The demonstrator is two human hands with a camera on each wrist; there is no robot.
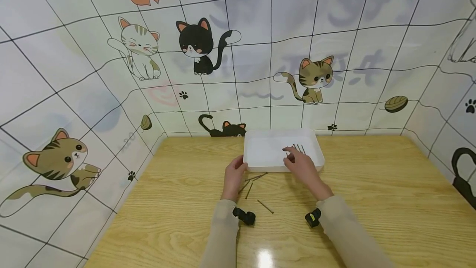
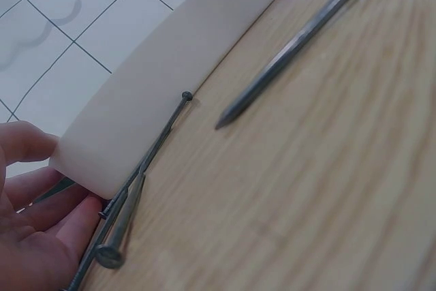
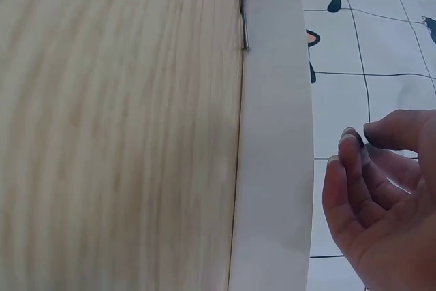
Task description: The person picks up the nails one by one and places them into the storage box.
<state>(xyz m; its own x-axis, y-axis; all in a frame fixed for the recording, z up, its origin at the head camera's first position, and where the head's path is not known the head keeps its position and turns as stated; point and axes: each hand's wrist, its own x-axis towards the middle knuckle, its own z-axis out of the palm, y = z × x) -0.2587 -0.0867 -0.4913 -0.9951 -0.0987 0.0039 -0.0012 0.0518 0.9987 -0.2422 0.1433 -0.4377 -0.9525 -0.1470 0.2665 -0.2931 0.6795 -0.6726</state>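
A white tray (image 1: 264, 152) stands at the back of the table, with several nails (image 1: 299, 149) lying in its right part. My left hand (image 1: 235, 178) holds the tray's front left corner; in the left wrist view the thumb is at the rim and the other fingers (image 2: 58, 226) are lower at the corner. My right hand (image 1: 303, 171) is over the tray beside the nails. In the right wrist view its thumb and fingers (image 3: 371, 189) are bent and a little apart, with nothing seen between them.
Several more nails lie loose on the wooden table (image 1: 178, 202) in front of the tray, one nail (image 1: 265, 206) apart from the others. Right behind the tray rises a wall covering (image 1: 253, 106) printed with cats and grid lines.
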